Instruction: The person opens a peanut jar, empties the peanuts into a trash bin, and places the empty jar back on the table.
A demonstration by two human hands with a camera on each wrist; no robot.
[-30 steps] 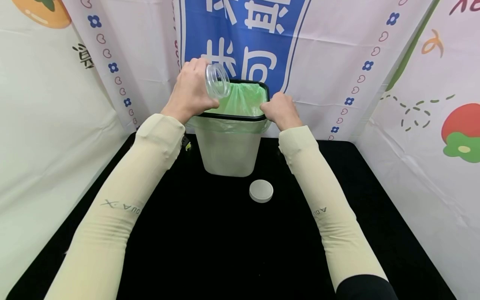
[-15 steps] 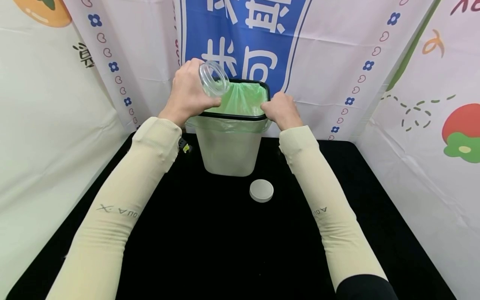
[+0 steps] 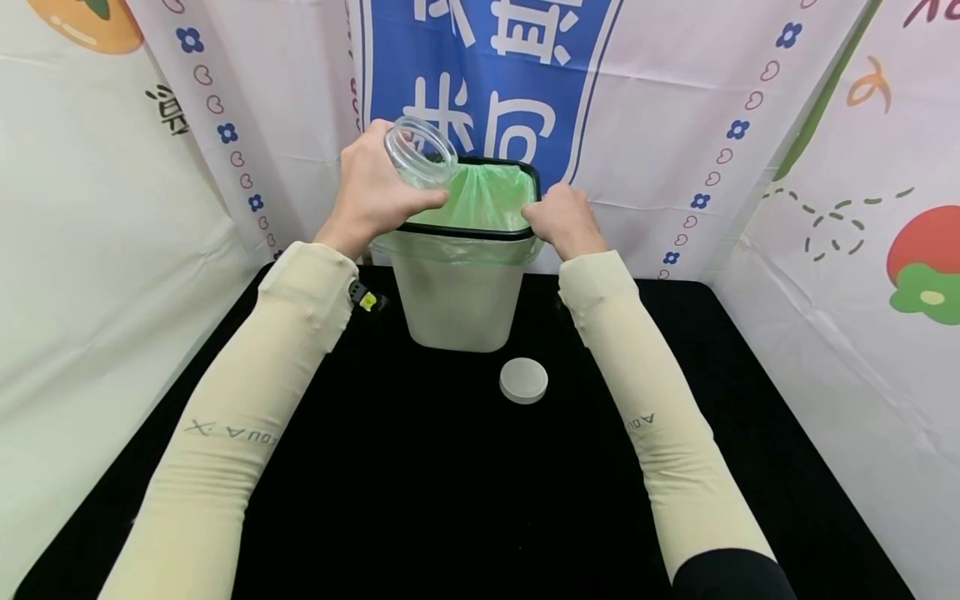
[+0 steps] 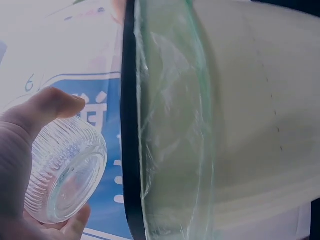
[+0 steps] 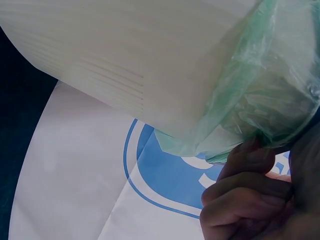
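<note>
My left hand [image 3: 372,187] grips a clear ribbed glass jar [image 4: 70,170] above the left side of a trash can [image 3: 457,304]. In the head view the jar's open mouth tilts toward the can and me; I see nothing inside it. A green plastic bag [image 3: 487,196] lines the can, folded outward over its black rim [image 3: 468,234]. At the right side of the rim, my right hand [image 3: 564,218] holds on with curled fingers [image 5: 245,195], next to the bag's overhanging edge. The bottom of the bag is hidden from view.
A round white lid [image 3: 523,381] lies on the black tabletop [image 3: 420,467], in front of the can and slightly right. Behind the can hangs a printed cloth [image 3: 652,108] with a blue panel. White printed sheets stand along both sides.
My left hand has shifted slightly left, turning the jar so its mouth faces up and toward me more. The right hand and the can hold still.
</note>
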